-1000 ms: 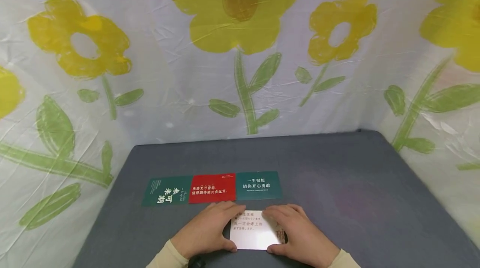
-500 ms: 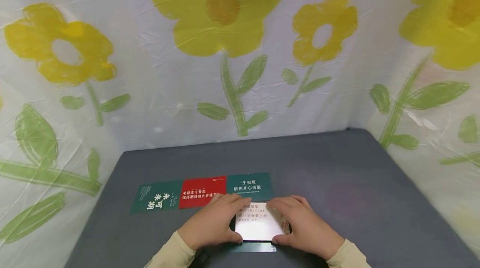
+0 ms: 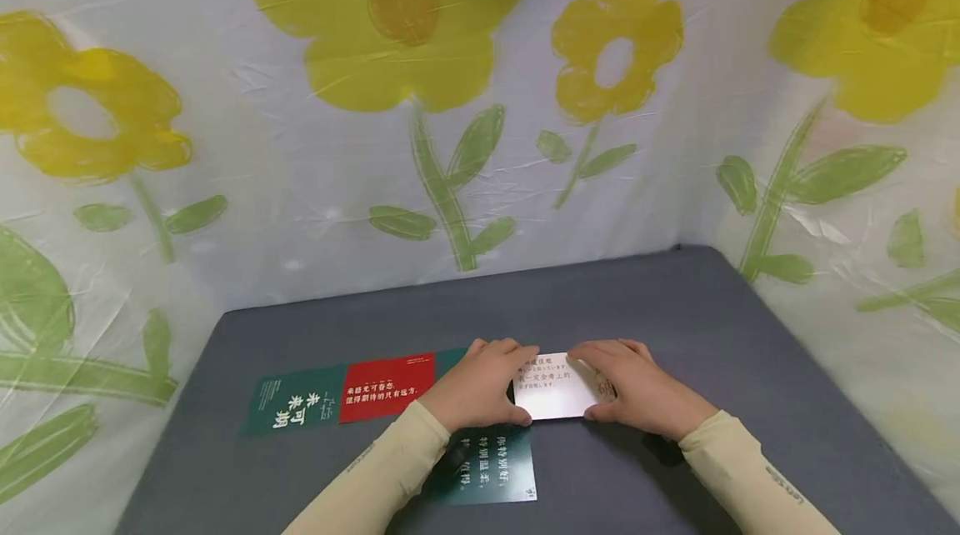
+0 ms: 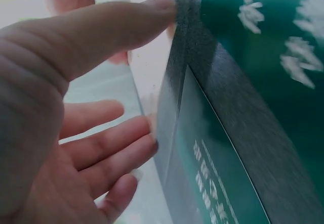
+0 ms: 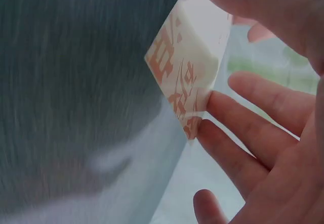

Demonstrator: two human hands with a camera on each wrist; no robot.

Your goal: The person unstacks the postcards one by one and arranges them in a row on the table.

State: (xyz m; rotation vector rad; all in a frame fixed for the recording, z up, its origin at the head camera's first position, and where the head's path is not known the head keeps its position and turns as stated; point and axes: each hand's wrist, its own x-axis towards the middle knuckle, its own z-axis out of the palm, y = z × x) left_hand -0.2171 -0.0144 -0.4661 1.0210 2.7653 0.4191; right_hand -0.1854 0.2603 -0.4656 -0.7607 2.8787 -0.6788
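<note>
The white card [image 3: 546, 392] was gripped at both ends!
Head view: there it was, squarely between the left hand [image 3: 486, 383] and the right hand [image 3: 645, 389], each pinching an end, thumb near, fingers far; a red card [image 3: 386, 389] lay left of the left hand, a green card [image 3: 498, 468] on its near side. Left wrist view: the white card stood beyond thumb and fingers. Right wrist view: fingertips met its orange-lettered end.
</note>
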